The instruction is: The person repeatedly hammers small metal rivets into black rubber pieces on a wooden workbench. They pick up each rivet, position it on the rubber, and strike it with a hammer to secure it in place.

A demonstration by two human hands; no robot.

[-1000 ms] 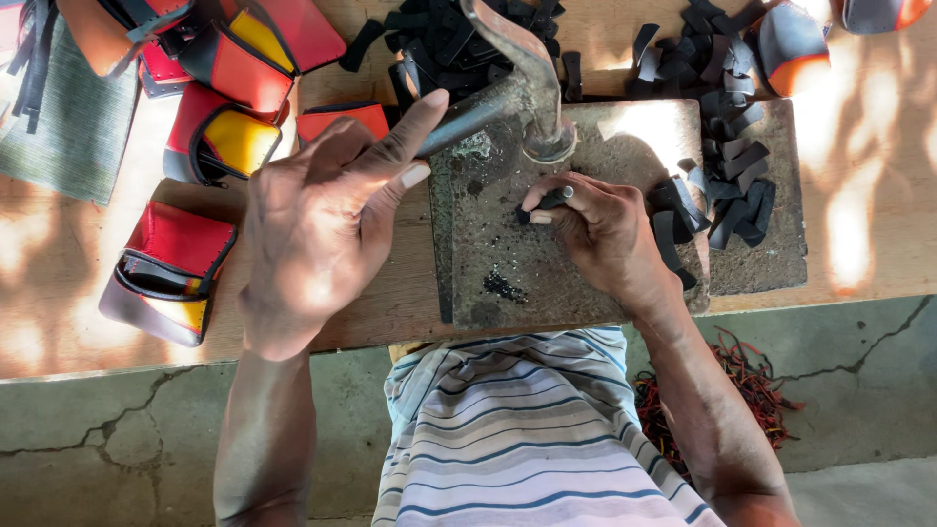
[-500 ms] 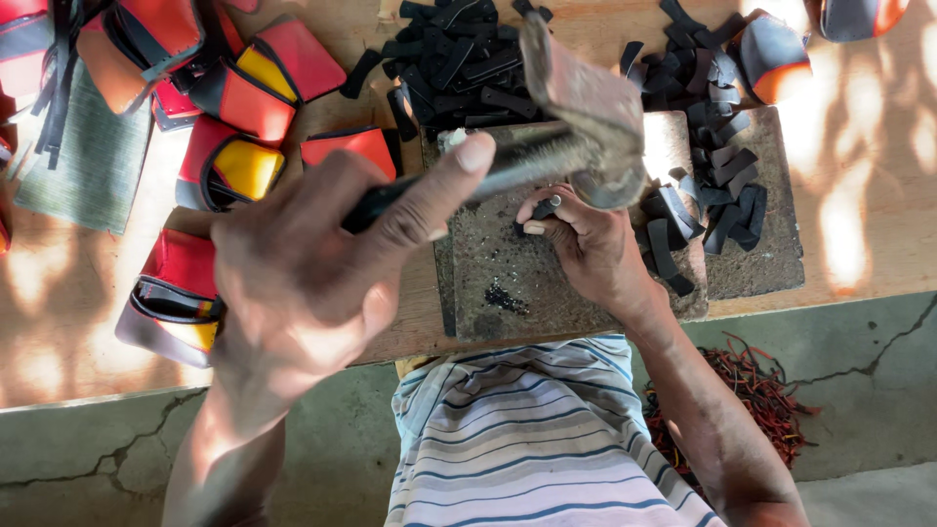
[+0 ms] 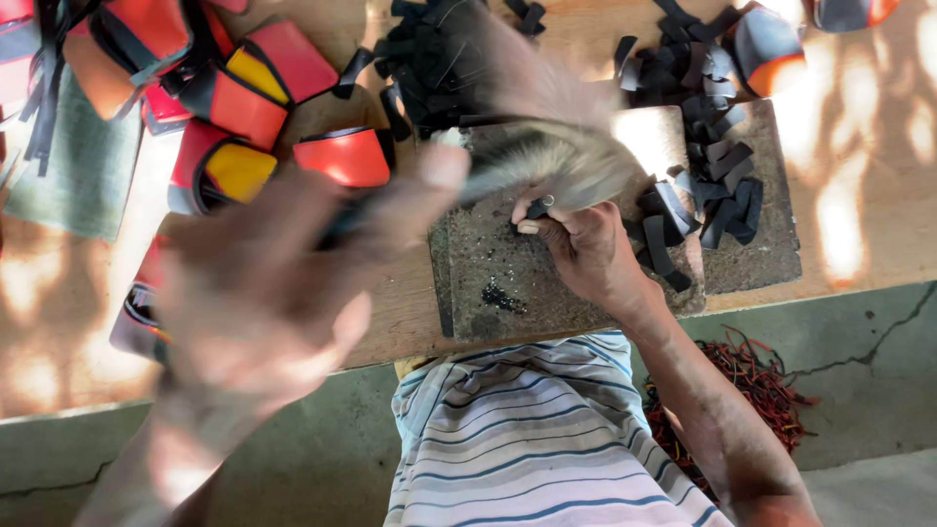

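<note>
the left hand (image 3: 264, 293) is motion-blurred; its fingers close around the dark handle of a hammer (image 3: 547, 161). the hammer head is smeared, its shape unreadable. the long axis runs roughly level, head end pointing toward the right hand (image 3: 586, 249). the right-hand fingers pinch a small dark piece (image 3: 535, 208) against the stone slab (image 3: 508, 293), mostly hidden, directly below the hammer head. black strips (image 3: 683, 210) lie just beyond these fingers on the worktop (image 3: 859, 146).
</note>
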